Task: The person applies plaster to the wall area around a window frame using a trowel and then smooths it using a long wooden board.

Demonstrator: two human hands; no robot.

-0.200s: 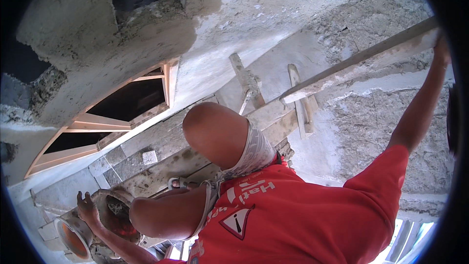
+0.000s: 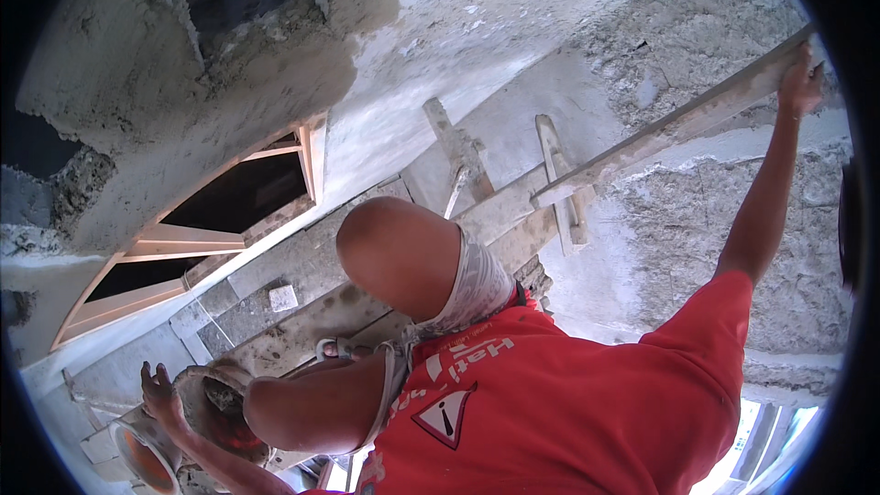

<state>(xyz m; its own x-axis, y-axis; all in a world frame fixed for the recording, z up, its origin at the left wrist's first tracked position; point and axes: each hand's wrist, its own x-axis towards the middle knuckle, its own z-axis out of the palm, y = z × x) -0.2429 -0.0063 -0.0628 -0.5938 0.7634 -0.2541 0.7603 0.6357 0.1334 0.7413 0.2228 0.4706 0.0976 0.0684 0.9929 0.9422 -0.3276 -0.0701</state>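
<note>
At the upper right my right hand (image 2: 801, 88) is closed on the upper end of a long, plaster-smeared wooden board (image 2: 683, 117), my arm stretched out. The board slants against the rough wall, and its lower end lies by a short upright wooden piece (image 2: 559, 179). On the lower left, my left hand (image 2: 159, 396) has its fingers apart and holds nothing. It is beside a mortar-crusted bucket (image 2: 197, 403), whose inside is partly hidden by my knee. A second bucket (image 2: 147, 458), orange inside, lies just below that hand.
Planks (image 2: 316, 321) run beneath my bent legs, with a small pale block (image 2: 282, 298) on them. A wood-framed arched opening (image 2: 192, 236) is in the left wall. Another wooden piece (image 2: 458, 151) stands near the wall's foot. Bare, rough plaster (image 2: 724, 211) covers the right wall.
My right hand has shifted slightly left with the board and shows more fully. The board's lower end has moved a little. My left hand stays by the bucket, fingers still apart.
</note>
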